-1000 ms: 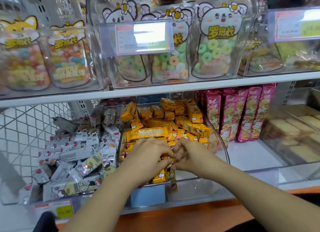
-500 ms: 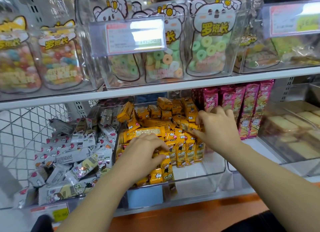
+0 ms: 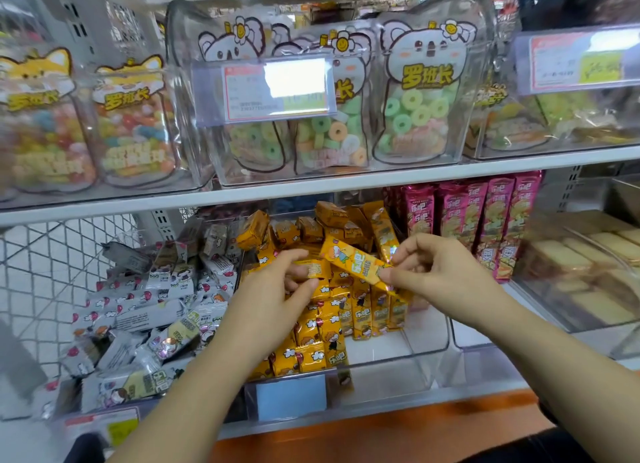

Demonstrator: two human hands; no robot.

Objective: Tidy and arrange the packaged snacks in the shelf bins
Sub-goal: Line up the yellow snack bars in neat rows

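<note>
A clear plastic bin [image 3: 426,345] on the lower shelf holds several yellow snack packets [image 3: 332,324], some standing in a row at the front, others piled loose at the back. My right hand [image 3: 436,272] pinches one long yellow packet [image 3: 353,263] by its lower end and holds it slanted above the row. My left hand [image 3: 277,296] is over the bin's left part and grips another small yellow packet [image 3: 313,268] between thumb and fingers.
To the left, a bin of grey-white snack packets [image 3: 149,310] lies in disorder. Pink packets [image 3: 485,220] stand upright to the right, beside a bin of pale biscuits [image 3: 581,265]. The upper shelf [image 3: 311,185] carries clear bins of candy bags with price tags.
My right hand reached to the back pile, took a long yellow packet and brought it forward over the row. My left hand rose from the front packets and now holds a small one.
</note>
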